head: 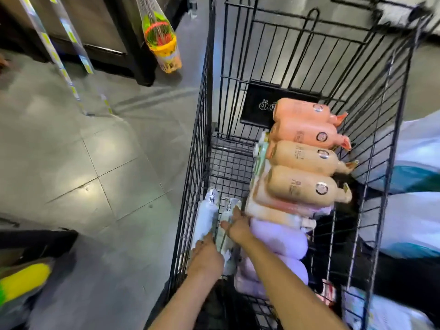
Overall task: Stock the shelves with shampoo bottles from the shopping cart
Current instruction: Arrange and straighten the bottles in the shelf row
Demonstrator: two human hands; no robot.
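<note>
Both bare hands reach down into a black wire shopping cart [202,129]. The left hand [206,254] grips a white shampoo bottle [206,216] lying along the cart's left wall. The right hand [238,228] curls around a second white bottle [229,210] just beside it. Along the right wall lie stacked peach and orange bottles [304,148], with pale pink bottles [281,241] at the near end.

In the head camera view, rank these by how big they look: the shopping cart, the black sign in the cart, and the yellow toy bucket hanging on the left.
1. shopping cart, by far the largest.
2 and 3. black sign and yellow toy bucket look too alike to rank.
</note>
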